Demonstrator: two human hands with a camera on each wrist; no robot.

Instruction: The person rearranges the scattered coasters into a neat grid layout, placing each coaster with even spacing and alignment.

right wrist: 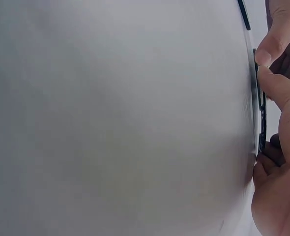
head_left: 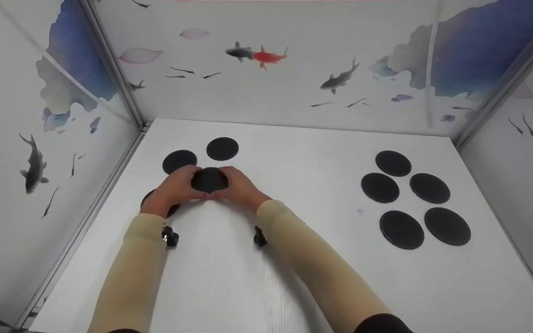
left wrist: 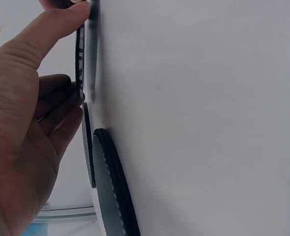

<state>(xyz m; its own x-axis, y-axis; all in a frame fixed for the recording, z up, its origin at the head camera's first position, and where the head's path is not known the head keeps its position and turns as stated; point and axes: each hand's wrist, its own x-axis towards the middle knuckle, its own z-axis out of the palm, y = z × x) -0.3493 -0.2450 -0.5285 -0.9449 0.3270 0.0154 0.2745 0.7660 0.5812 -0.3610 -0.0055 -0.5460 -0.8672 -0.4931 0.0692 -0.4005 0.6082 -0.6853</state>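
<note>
Both hands hold a round black coaster point(head_left: 209, 180) with a stitched edge on the left half of the white table. My left hand point(head_left: 176, 188) grips its left side, and my right hand point(head_left: 243, 188) grips its right. The thumbs meet at the near rim. In the left wrist view the held coaster point(left wrist: 79, 61) appears edge-on, slightly off the tabletop, with another dark edge close beneath it. Two more coasters lie just beyond the hands, one at the left point(head_left: 179, 161) and one farther back point(head_left: 222, 148). Another coaster point(head_left: 173, 209) is partly hidden under the left wrist.
Several black coasters lie apart from the hands on the right side of the table, among them a near one point(head_left: 401, 230) and a far one point(head_left: 393, 163). White panels with painted fish enclose the table point(head_left: 303, 162) at the back and sides.
</note>
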